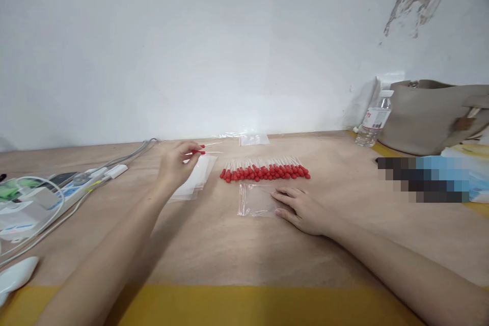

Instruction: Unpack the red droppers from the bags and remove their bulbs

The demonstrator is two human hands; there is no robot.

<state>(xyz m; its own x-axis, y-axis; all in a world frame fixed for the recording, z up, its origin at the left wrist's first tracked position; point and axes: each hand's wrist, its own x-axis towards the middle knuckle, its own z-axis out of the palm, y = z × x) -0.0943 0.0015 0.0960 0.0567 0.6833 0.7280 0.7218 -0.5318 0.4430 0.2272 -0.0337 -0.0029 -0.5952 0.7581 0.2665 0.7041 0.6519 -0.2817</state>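
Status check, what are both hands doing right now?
Left hand pinching two red-tipped sticks. Right hand flat on clear bag. Stick row just beyond.

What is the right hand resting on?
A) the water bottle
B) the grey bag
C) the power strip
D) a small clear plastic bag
D: the right hand lies flat on the small clear plastic bag, just in front of the row of red-tipped sticks.

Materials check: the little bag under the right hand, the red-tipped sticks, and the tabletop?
Bag: thin clear plastic film, glossy; the table shows through it. Red-tipped sticks: pale translucent stems, likely plastic, with matte red tips, perhaps rubber; too small to tell. Tabletop: looks like unfinished plywood, matte tan with faint grain, a yellow strip along the near edge.
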